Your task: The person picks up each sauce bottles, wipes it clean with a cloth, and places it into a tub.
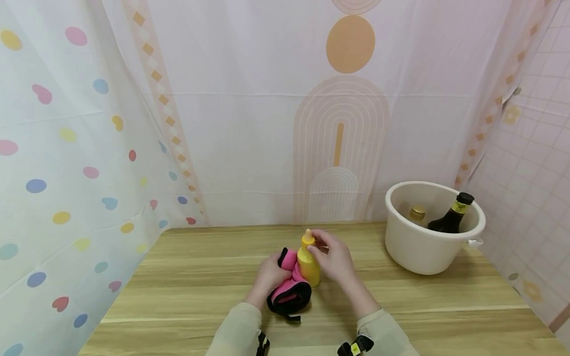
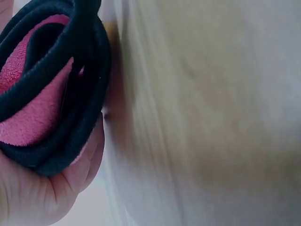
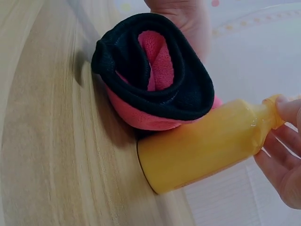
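My left hand grips a rolled pink cloth with black edging. One end of the roll, with its pink and black layers, faces the left wrist camera. Close against the cloth's right side is a yellow squeeze bottle, upright at the tabletop, with a pale pointed tip. My right hand pinches the bottle's neck between thumb and fingers. In the right wrist view the bottle touches or nearly touches the cloth; whether its base bears on the wood is hard to tell.
On the right of the wooden table stands a white bucket. A dark bottle leans inside it beside a gold-capped item. Patterned curtains hang behind the table and along both sides.
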`<state>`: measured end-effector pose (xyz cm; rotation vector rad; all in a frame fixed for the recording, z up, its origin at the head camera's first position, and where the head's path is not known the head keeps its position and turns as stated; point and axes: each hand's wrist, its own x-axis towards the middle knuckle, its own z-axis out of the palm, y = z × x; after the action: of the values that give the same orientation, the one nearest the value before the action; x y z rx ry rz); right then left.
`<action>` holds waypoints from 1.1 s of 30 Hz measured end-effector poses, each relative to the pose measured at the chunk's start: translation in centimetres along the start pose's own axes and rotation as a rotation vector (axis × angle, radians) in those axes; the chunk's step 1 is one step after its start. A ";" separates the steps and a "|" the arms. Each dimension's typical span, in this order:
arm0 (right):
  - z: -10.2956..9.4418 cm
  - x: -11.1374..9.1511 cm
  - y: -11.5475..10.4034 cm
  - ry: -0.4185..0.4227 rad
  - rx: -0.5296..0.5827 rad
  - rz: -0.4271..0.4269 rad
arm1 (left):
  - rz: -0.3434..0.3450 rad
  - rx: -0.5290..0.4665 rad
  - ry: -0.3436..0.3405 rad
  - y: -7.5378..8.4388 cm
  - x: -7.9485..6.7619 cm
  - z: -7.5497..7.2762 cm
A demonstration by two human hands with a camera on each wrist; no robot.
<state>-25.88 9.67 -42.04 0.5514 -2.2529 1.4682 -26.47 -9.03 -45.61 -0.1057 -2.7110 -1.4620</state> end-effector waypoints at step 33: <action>1.2 0.0 -0.9 0.149 -0.227 -0.003 | 0.009 -0.164 0.237 2.9 -1.7 -3.8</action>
<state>-25.56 8.23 -41.75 0.3624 -2.2593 1.1887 -24.46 -10.64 -41.30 0.0446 -2.4011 -1.5817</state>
